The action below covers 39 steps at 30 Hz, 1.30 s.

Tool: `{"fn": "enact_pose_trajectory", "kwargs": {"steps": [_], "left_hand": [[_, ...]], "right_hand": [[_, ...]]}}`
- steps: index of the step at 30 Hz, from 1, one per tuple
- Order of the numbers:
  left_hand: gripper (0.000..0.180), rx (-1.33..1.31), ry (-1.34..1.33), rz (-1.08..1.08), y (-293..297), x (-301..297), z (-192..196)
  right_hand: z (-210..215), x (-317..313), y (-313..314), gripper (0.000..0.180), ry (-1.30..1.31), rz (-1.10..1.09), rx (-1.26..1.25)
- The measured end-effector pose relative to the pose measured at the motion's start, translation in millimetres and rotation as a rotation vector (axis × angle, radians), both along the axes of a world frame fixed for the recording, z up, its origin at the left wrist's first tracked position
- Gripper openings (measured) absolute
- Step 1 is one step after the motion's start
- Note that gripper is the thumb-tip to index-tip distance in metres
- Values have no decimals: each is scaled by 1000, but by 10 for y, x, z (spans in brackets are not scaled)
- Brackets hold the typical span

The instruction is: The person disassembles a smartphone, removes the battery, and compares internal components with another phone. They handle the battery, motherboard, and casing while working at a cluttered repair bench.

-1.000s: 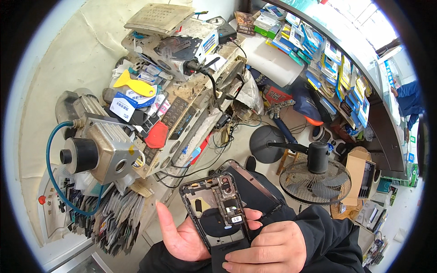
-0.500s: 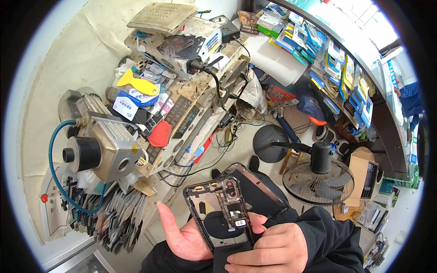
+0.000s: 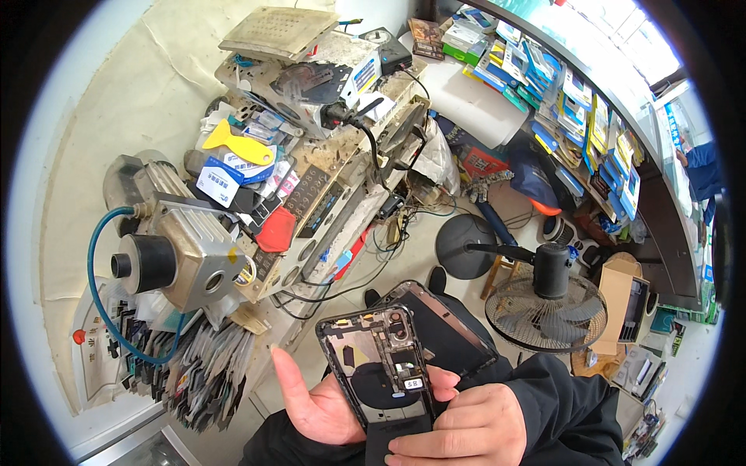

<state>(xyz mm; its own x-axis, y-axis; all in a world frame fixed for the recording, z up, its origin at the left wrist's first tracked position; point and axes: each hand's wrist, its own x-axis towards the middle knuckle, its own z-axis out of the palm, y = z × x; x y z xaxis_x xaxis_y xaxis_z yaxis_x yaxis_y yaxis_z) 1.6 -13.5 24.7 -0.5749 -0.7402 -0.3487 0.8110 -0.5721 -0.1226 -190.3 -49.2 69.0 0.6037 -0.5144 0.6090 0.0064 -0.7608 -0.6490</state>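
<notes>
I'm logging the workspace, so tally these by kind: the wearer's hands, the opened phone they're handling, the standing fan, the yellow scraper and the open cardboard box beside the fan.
Hands: 2 (left hand, right hand)
Opened phone: 1
Standing fan: 1
Yellow scraper: 1
Open cardboard box: 1
Total: 6

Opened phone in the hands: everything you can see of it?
The opened phone has a dark frame, metallic-looking inner plate, camera module upper right, white label and roundish black patch; its internals face up. Its top leans left. The left hand's grip supports it, fingertips at its right edge. A flat black piece covers its lower end; the right hand's grip overlaps that piece, phone contact unclear.
</notes>
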Motion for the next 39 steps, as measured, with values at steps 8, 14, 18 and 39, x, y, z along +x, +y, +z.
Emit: {"fn": "enact_pose_trajectory", "kwargs": {"steps": [8, 14, 18, 39], "left_hand": [[145, -75, -18, -18, -2, -5, -19], [142, -107, -8, -8, 15, -23, -63], [141, -60, 43, 30, 30, -50, -39], [140, -5, 81, 56, 70, -20, -46]], "right_hand": [[-47, 28, 22, 22, -33, -23, -42], [6, 6, -9, 21, -21, -7, -16], [18, -16, -6, 22, 6, 15, -6], [28, 34, 44, 18, -14, 41, -17]]}}
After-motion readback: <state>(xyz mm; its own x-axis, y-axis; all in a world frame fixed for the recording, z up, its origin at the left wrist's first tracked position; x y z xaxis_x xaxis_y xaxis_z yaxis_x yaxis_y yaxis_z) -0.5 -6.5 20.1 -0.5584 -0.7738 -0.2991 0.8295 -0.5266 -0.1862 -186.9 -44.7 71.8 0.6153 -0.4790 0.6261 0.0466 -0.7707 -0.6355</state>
